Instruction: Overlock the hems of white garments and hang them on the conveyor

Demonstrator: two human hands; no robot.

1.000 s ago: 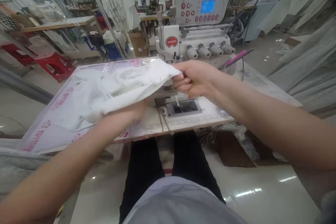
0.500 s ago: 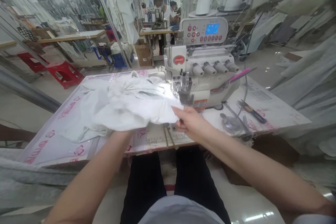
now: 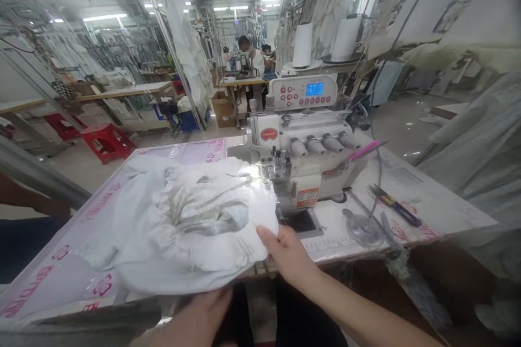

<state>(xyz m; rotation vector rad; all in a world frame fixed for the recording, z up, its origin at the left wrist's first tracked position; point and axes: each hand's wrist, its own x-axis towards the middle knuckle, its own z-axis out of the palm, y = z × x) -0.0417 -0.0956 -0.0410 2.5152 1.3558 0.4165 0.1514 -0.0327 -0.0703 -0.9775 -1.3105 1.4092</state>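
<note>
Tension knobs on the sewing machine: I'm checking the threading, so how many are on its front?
4, in one row along the front of the sewing machine: knobs at and, left to right, below the control panel. None looks hidden.

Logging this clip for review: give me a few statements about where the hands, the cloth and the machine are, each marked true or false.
1. The right hand touches the near edge of the white cloth. True.
2. The cloth lies on the floor beside the table. False: it is bunched on the table, left of the sewing machine.
3. The left hand is at the table's near edge, below the cloth. True.
4. The machine's display is dark. False: it glows blue.
5. A red stool stands on the floor to the far left. True.
6. The pink tool lies in the right hand. False: it rests by the machine.
</note>
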